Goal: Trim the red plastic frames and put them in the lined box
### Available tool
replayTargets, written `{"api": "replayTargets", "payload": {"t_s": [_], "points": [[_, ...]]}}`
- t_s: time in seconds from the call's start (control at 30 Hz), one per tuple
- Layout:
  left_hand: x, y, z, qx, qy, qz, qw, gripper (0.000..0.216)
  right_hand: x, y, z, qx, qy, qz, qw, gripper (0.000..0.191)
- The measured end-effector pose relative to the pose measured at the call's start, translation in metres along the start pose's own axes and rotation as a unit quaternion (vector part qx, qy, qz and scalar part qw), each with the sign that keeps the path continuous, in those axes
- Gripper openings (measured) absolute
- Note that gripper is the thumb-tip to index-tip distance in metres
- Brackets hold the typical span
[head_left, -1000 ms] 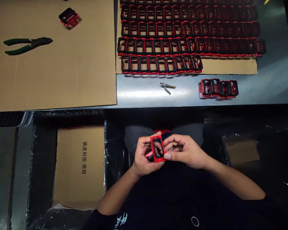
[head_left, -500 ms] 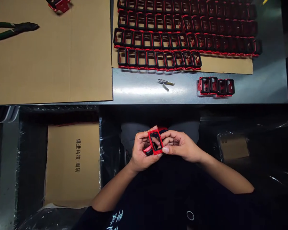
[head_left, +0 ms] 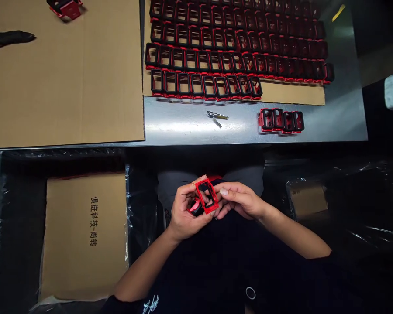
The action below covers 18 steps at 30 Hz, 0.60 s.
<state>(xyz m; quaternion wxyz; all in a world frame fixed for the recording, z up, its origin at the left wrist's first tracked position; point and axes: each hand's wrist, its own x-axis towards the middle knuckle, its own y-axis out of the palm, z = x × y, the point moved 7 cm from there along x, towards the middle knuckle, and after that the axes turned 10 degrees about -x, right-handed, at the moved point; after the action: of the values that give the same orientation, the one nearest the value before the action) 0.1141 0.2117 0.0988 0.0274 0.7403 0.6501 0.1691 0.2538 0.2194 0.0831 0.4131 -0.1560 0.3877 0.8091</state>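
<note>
Over my lap, below the table edge, both hands grip one red and black rectangular frame (head_left: pixel 205 196). My left hand (head_left: pixel 184 212) curls around its left side and underside. My right hand (head_left: pixel 237 200) pinches its right edge with thumb and fingers. The frame's open window faces up, tilted slightly left. More red shows beneath it between my palms; I cannot tell whether that is a second piece.
Several rows of the same frames (head_left: pixel 229 48) stand on cardboard on the steel table (head_left: pixel 343 117). A short group of frames (head_left: pixel 280 121) and small tweezers (head_left: pixel 217 116) lie near the front edge. Pliers (head_left: pixel 6 38) and one loose frame (head_left: pixel 65 7) lie at left. A cardboard box (head_left: pixel 85 235) sits below left.
The view has drifted, so the table contents sit further left. The frame in my hands has tilted a little to the left; both hands keep their grip.
</note>
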Motion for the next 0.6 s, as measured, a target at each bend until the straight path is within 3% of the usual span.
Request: {"api": "replayTargets", "payload": {"t_s": [0.17, 0.6], "points": [[-0.001, -0.002, 0.004, 0.02, -0.02, -0.008, 1.0, 0.065, 0.0, 0.001, 0.002, -0.021, -0.021, 0.004, 1.0, 0.051], [-0.005, -0.002, 0.009, -0.02, -0.034, 0.008, 0.999, 0.064, -0.003, 0.002, 0.016, -0.151, -0.087, -0.055, 0.983, 0.044]]}}
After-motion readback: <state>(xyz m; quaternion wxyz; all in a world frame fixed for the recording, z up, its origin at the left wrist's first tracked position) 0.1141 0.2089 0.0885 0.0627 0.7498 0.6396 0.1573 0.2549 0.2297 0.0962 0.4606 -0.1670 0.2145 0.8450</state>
